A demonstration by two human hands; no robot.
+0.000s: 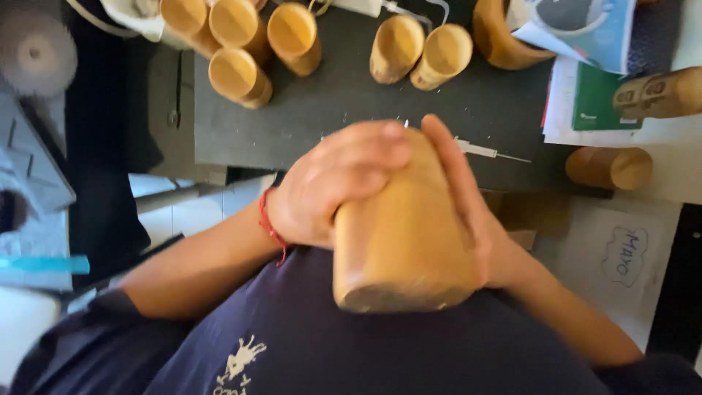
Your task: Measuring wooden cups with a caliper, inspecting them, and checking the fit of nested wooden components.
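In the head view, a bamboo cup (398,234) is held close against the person's body, above the dark shirt (307,344), its closed base turned toward the camera and its far end hidden under the fingers. The left hand (333,183) is cupped over the upper side with fingers curled across the top, and the right hand (475,212) lies flat along the other flank, fingers stretched forward; both press inward, so the cup is clamped between the palms rather than pinched. It looks like a stiff, hollow cylinder, probably light for its bulk, with a smooth sanded skin that could slip under a loose hold; the frame is motion-blurred, so surface texture is hard to judge. A broad wrap around the middle of the wall seems the surest hold. Beyond it, on the dark worktable (344,117), stand more bamboo cups (292,33), with a thin syringe-like tool (486,151) just past the fingertips.
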